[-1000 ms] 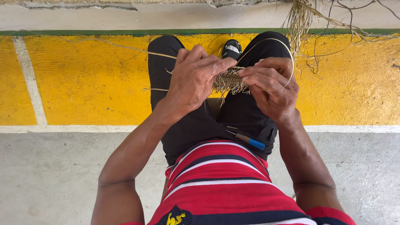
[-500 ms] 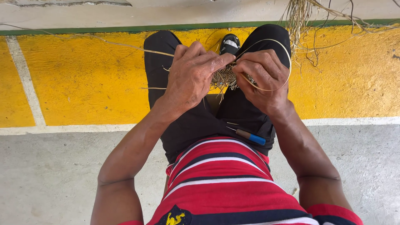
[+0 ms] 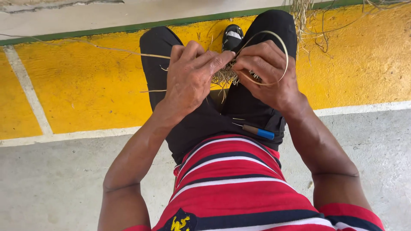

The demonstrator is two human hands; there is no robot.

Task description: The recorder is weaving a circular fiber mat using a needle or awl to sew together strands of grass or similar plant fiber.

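Grey concrete floor fills the lower half of the view, bordered at 12 o'clock by a yellow-painted strip with white lines and a green edge beyond it. Above the lap in black trousers, the left hand and right hand meet, fingers of both pinched together on a small bundle of dry straw fibre held between them, with one long strand looping over the right hand toward 1 o'clock. At 5 o'clock from the bundle, a blue-handled tool rests on the lap just above the red striped shirt.
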